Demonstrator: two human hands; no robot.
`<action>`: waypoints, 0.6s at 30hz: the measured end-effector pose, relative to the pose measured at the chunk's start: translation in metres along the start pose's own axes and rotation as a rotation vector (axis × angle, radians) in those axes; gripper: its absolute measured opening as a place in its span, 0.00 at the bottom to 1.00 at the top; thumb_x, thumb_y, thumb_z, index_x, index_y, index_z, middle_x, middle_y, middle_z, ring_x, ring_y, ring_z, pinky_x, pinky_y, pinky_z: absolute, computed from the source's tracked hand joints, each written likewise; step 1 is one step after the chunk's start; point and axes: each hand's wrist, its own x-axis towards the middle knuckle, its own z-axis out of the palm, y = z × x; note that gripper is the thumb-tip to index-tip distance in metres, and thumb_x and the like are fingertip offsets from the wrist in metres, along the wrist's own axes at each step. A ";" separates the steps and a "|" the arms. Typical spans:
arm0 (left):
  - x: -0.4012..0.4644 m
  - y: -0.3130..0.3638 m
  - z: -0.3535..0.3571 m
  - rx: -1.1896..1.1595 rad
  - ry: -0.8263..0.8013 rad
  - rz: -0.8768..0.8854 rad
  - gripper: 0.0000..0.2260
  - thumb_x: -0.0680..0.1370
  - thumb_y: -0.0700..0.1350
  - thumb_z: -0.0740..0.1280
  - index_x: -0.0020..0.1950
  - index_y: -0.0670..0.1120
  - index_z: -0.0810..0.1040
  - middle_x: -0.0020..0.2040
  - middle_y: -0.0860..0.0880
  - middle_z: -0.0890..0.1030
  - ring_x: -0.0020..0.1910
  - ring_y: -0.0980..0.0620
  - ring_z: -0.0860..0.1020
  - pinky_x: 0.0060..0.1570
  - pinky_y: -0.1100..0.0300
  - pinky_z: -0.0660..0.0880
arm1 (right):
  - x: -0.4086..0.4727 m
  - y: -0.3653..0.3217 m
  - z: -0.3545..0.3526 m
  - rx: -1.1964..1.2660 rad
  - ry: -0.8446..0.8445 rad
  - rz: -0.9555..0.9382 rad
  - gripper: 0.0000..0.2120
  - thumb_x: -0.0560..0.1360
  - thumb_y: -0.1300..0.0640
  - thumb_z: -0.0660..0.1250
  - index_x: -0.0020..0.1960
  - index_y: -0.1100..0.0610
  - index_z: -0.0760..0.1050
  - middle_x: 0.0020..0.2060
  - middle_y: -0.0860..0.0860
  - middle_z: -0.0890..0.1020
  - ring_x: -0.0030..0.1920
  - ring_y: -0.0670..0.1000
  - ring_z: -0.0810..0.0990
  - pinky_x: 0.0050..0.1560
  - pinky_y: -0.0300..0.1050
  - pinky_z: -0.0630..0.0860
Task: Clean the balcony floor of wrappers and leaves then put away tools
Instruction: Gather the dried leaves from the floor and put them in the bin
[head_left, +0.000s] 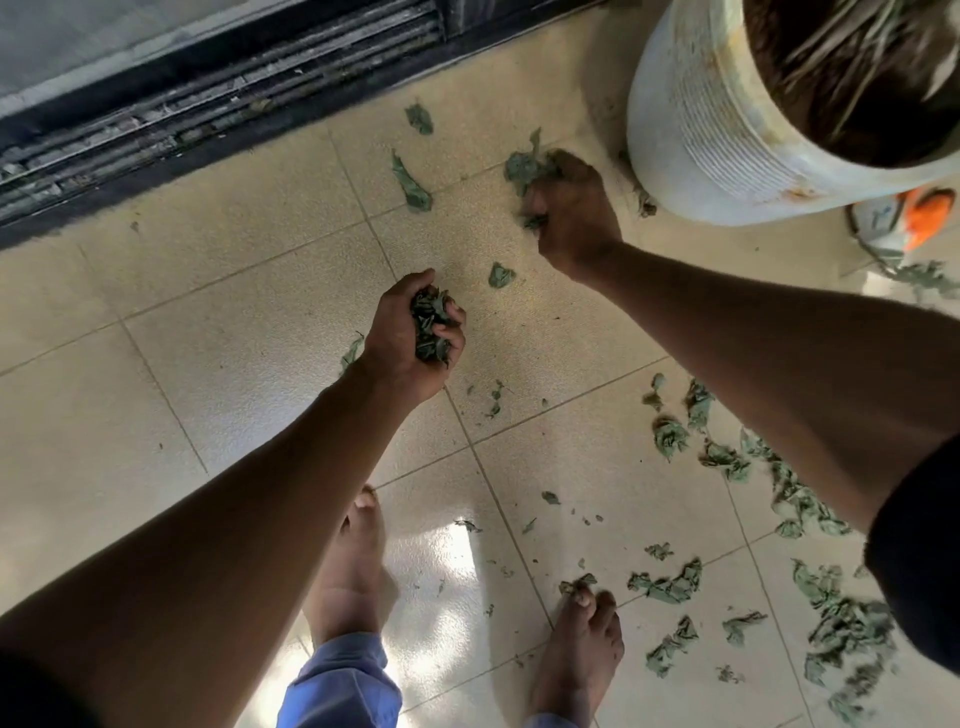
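Both fists full: my left hand (415, 332) and right hand (569, 208) clutch dried leaves (430, 325); I should empty them before gathering more.

My left hand (415, 332) holds a clump of leaves (431, 325) over the tiled floor (234, 364), in front of my bare feet (358, 561). My right hand (569, 213) grips more leaves ahead and to the right, just beside the bucket (691, 130). The sliding door track (208, 98) runs along the far left. Loose leaves (670, 584) lie scattered to my right.
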 end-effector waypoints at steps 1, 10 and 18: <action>-0.001 0.000 -0.002 -0.001 0.002 -0.002 0.10 0.80 0.47 0.68 0.44 0.48 0.70 0.36 0.50 0.74 0.33 0.57 0.75 0.23 0.70 0.69 | -0.007 -0.003 0.005 0.021 0.003 -0.044 0.17 0.68 0.69 0.77 0.54 0.59 0.82 0.68 0.57 0.74 0.67 0.59 0.75 0.58 0.53 0.82; -0.006 0.002 -0.014 -0.050 0.008 0.013 0.10 0.80 0.47 0.68 0.41 0.48 0.72 0.36 0.50 0.75 0.30 0.57 0.76 0.23 0.70 0.69 | -0.036 -0.052 -0.010 -0.118 0.088 -0.195 0.30 0.71 0.50 0.69 0.71 0.58 0.70 0.70 0.59 0.71 0.70 0.60 0.70 0.66 0.58 0.73; -0.012 0.026 -0.016 -0.095 0.024 0.032 0.12 0.81 0.47 0.67 0.38 0.48 0.72 0.34 0.50 0.74 0.31 0.57 0.75 0.23 0.70 0.69 | -0.002 -0.070 -0.006 -0.210 -0.095 -0.260 0.20 0.76 0.57 0.65 0.66 0.62 0.73 0.66 0.62 0.71 0.65 0.62 0.71 0.57 0.58 0.80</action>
